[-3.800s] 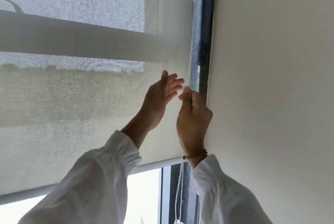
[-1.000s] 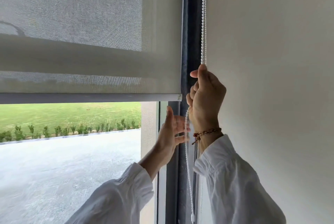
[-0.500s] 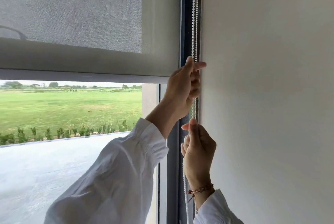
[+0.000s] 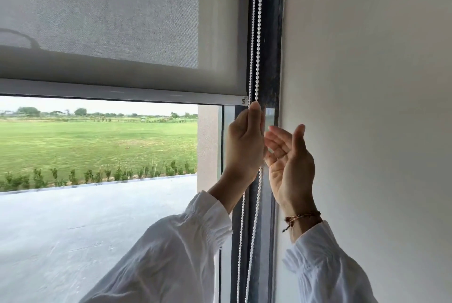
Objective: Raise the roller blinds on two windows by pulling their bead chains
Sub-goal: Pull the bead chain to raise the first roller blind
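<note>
A grey roller blind [image 4: 110, 21] covers the upper part of the window, its bottom bar [image 4: 122, 93] level with the top of my left hand. A white bead chain [image 4: 256, 33] hangs in two strands along the dark window frame at the blind's right edge. My left hand [image 4: 244, 146] is closed around the chain just below the bottom bar. My right hand [image 4: 289, 163] is beside it on the right, palm open, fingers spread, touching nothing that I can see. The chain runs on down below both hands.
A plain white wall [image 4: 367, 106] fills the right side, close to my right hand. The dark window frame [image 4: 271, 58] stands between blind and wall. Through the glass [image 4: 97, 155] I see paving, a low hedge and a lawn.
The blind's bottom bar has risen from low on the window to about mid-height. My left hand keeps its grip on the chain, while my right hand has let go and come up open beside it.
</note>
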The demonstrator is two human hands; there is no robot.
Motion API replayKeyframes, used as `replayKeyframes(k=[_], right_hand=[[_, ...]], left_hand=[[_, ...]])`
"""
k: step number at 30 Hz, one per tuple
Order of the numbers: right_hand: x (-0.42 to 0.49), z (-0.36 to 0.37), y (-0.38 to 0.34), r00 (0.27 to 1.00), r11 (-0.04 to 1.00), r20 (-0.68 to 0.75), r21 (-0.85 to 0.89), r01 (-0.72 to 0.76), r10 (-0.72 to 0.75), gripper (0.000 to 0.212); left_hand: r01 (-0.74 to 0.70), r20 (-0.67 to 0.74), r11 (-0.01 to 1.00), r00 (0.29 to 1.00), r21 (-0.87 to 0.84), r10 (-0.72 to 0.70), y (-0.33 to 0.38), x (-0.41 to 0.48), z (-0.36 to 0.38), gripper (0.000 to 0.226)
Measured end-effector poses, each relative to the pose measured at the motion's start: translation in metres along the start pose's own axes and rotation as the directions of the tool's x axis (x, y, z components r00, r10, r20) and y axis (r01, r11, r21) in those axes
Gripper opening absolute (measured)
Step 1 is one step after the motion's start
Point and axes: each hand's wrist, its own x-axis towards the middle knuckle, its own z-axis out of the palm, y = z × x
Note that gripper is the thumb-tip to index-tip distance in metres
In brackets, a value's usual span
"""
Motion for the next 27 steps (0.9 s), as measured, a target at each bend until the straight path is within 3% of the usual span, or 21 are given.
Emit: replayKeyframes(k=[6, 12, 23, 27], right_hand=[[0.025, 0.038, -0.019, 0.988, 0.996, 0.13, -0.025, 0.09, -0.086, 0.026], [0.05, 0.075, -0.044, 0.969, 0.994, 0.235, -0.068, 0.091, -0.073, 0.018], [0.061, 0.084, -0.027, 0.99, 0.988, 0.143, -0.154, 0.001, 0.021, 0.019], [0.065, 0.082, -0.022, 0.996, 0.991, 0.086, -0.133, -0.005, 0.017, 0.018]], left_hand=[[0.046, 0.019, 0.997, 0.999, 0.065, -0.047, -0.019, -0.02, -0.014, 0.045], [0.199, 0.031, 0.979, 0.98, -0.053, -0.197, -0.021, -0.021, -0.025, 0.041], [0.214, 0.043, 0.976, 0.976, 0.033, -0.216, -0.031, -0.007, -0.04, 0.042], [0.301, 0.102, 0.951, 0.946, 0.07, -0.307, -0.04, -0.008, -0.047, 0.04]])
